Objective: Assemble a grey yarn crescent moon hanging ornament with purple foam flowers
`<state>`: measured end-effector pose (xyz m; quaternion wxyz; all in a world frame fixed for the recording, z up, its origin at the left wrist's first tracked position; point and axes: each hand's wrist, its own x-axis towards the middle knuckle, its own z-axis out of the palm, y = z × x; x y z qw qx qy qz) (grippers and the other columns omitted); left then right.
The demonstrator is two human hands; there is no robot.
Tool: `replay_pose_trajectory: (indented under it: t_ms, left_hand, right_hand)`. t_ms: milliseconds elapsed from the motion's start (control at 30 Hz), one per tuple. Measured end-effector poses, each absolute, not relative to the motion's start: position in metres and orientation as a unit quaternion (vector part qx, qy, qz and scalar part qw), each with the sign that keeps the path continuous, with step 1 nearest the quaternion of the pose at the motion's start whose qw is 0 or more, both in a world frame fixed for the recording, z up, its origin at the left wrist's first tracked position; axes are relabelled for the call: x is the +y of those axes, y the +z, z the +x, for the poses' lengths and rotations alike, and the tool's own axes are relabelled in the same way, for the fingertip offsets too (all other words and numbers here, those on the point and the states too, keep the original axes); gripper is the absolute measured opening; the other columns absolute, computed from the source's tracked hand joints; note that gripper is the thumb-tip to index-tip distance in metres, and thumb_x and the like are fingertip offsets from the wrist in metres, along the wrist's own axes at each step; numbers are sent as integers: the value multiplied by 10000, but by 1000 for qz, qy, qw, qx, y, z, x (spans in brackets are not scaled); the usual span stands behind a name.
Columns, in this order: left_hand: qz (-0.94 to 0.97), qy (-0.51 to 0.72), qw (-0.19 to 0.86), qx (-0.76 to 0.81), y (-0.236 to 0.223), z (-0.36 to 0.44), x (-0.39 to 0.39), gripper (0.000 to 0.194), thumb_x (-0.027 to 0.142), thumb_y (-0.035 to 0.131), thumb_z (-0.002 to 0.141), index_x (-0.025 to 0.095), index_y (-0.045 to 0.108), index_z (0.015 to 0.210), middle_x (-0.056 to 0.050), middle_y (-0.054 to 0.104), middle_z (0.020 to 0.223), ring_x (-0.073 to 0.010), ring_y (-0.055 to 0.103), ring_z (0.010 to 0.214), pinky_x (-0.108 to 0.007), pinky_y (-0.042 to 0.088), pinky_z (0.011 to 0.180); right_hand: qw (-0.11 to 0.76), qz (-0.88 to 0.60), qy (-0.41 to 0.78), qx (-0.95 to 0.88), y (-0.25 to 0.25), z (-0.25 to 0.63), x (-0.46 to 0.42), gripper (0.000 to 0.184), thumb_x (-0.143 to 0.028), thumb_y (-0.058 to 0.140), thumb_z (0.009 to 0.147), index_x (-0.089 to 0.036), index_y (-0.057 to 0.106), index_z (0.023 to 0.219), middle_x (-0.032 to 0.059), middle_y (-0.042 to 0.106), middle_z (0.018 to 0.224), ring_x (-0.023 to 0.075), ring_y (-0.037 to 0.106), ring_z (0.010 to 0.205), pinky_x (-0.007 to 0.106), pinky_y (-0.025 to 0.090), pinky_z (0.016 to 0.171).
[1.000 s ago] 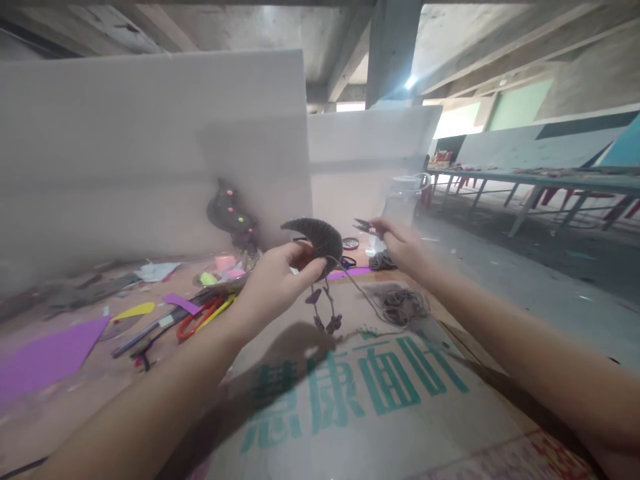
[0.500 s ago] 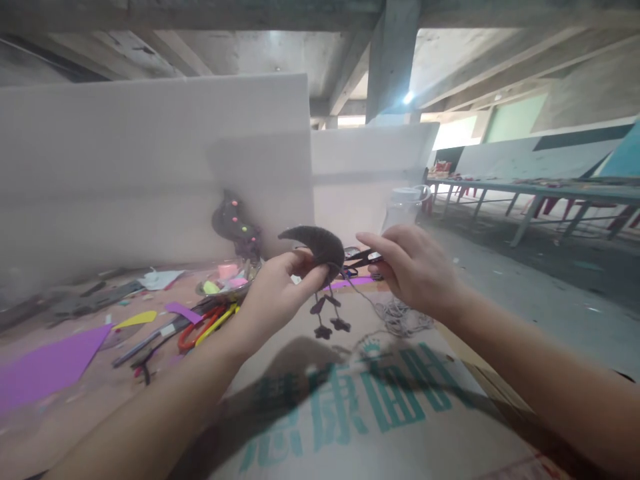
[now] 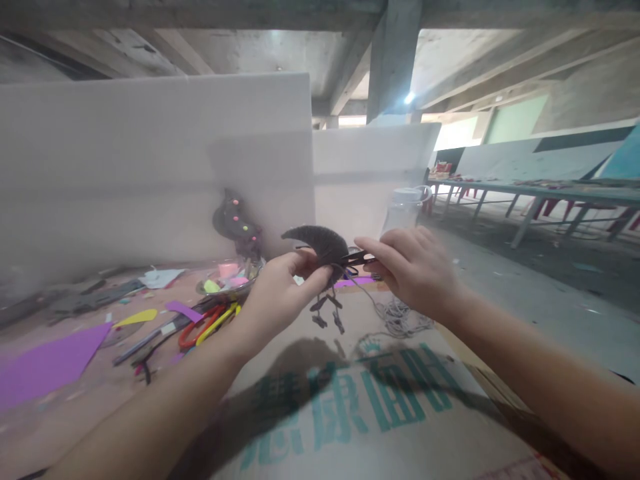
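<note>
My left hand (image 3: 283,283) pinches a dark grey, yarn-wrapped crescent moon ornament (image 3: 323,241) between thumb and fingers. Small dark charms (image 3: 327,320) dangle from it on threads, above the cardboard. My right hand (image 3: 413,267) is closed on black tweezers (image 3: 361,257), whose tips reach the right edge of the crescent. Whether they grip the yarn there I cannot tell. A strand of grey yarn runs from the crescent down to a loose tangle of yarn (image 3: 403,319) on the cardboard.
Printed cardboard (image 3: 320,427) lies beneath my hands. On the left are red-handled scissors (image 3: 197,328), purple sheet (image 3: 55,367) and scraps. A dotted dark ornament (image 3: 231,217) leans on the white board (image 3: 150,147). A clear plastic jug (image 3: 403,207) stands behind my right hand.
The tweezers have moved left against the crescent, and their tips look closer together. The crescent has shifted slightly right, and the hanging charms have swung and turned.
</note>
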<state>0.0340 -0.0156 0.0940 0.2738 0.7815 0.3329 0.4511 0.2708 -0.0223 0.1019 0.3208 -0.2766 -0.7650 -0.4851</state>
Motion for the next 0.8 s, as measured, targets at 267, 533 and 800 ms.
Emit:
replay_pose_trajectory:
  t_ms: [267,533,800]
  left_hand:
    - [791,431,273,337,92,36,-16,282,433,588,887,166,677,917,-35,713,841,-171,652,781,-261,491,690]
    - [802,417,231,360,93,37,-20,299,418,559,891,154,692,938,-46,701,804,-163,621,706,-254,477,607]
    - [801,421,235,355,97,36,-22,267,408,595,874,160,630,784,-15,690,743,-146,627,697,-237,467,611]
  right_hand:
    - [317,-279,-465,-778,96,266,-21,256,-253,480,987,-155,542,1215,44,589,819,194,484,746,315,349,674]
    - [308,-296,-450,-784,96,259,-29,272,-295,455,995,-158,551,1209,57,607,821,205,502,751,329,351,677]
    - [315,-283,-463,-779,94,260,-27,254,-289,473,992,-138,579,1166,57,614,807,201,497,743,322,346,666]
